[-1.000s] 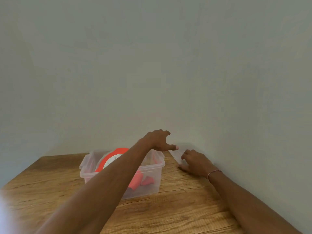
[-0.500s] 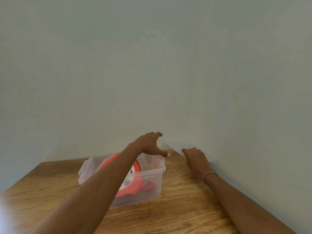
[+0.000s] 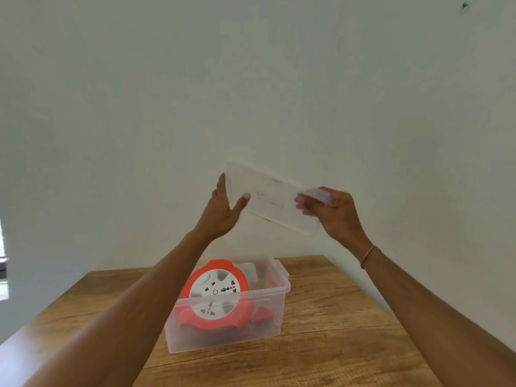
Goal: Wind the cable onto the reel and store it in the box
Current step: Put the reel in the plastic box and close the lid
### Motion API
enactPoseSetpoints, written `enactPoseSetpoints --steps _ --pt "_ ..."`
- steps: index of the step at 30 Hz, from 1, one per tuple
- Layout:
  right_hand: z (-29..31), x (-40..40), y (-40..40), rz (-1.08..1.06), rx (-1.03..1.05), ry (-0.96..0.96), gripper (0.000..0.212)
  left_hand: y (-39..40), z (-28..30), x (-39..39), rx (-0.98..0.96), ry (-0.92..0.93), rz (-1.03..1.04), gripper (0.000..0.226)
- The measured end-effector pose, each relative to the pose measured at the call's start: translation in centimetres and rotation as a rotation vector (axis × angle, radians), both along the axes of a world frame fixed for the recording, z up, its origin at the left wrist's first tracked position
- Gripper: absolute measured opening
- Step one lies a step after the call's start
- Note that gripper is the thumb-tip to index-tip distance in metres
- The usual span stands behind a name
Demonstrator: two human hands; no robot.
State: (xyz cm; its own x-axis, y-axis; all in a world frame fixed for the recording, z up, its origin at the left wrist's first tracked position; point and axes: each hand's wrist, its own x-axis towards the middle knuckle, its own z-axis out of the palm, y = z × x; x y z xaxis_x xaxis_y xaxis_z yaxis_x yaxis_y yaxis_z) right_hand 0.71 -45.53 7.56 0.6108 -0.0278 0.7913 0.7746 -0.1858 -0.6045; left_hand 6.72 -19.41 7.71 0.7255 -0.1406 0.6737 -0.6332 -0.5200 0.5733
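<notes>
A clear plastic box [image 3: 275, 314] stands open on the wooden table [image 3: 343, 344]. Inside it leans the red cable reel [image 3: 215, 291] with a white socket face, its top rising above the rim. A red plug [image 3: 262, 314] lies beside the reel inside the box. High above the box I hold the clear lid [image 3: 272, 196], tilted down to the right. My left hand [image 3: 223, 208] grips its left end and my right hand [image 3: 332, 210] grips its right end.
Pale walls meet in a corner behind the table. The table's right edge runs along the right wall. A window edge [image 3: 3, 263] shows at the far left. Bare wood lies in front of the box and to its right.
Both hands were down at the table's back right corner by the wall. They have picked up the clear lid and raised it well above the box.
</notes>
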Motion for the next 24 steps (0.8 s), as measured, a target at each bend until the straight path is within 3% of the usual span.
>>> enactPoseSetpoints --steps 4,9,14,17,20,22,24 --pt "3.2 -1.1 0.9 0.047 0.139 0.096 0.034 2.6 2.1 -1.2 -0.198 -0.113 0.065 0.045" --pt "4.8 -0.8 3.2 -0.064 0.328 0.223 0.063 5.4 3.2 -2.5 -0.225 -0.179 0.126 0.052" --pt "4.2 0.1 4.8 0.17 0.403 0.487 0.047 7.9 2.7 -2.8 -0.438 -0.011 0.192 0.05" --pt "2.7 0.2 6.1 0.247 0.269 0.624 0.052 8.9 1.8 -3.1 -0.535 0.142 0.248 0.049" --pt "0.7 0.6 7.4 0.173 0.155 0.689 0.06 9.6 0.8 -3.4 -0.557 0.309 0.262 0.029" --pt "-0.3 1.3 7.8 0.03 0.103 0.683 0.063 10.3 -0.2 -3.7 -0.443 0.385 0.254 0.022" --pt "-1.1 2.1 8.2 -0.173 -0.067 0.616 0.054 11.1 -1.3 -4.3 -0.21 0.426 0.27 0.034"
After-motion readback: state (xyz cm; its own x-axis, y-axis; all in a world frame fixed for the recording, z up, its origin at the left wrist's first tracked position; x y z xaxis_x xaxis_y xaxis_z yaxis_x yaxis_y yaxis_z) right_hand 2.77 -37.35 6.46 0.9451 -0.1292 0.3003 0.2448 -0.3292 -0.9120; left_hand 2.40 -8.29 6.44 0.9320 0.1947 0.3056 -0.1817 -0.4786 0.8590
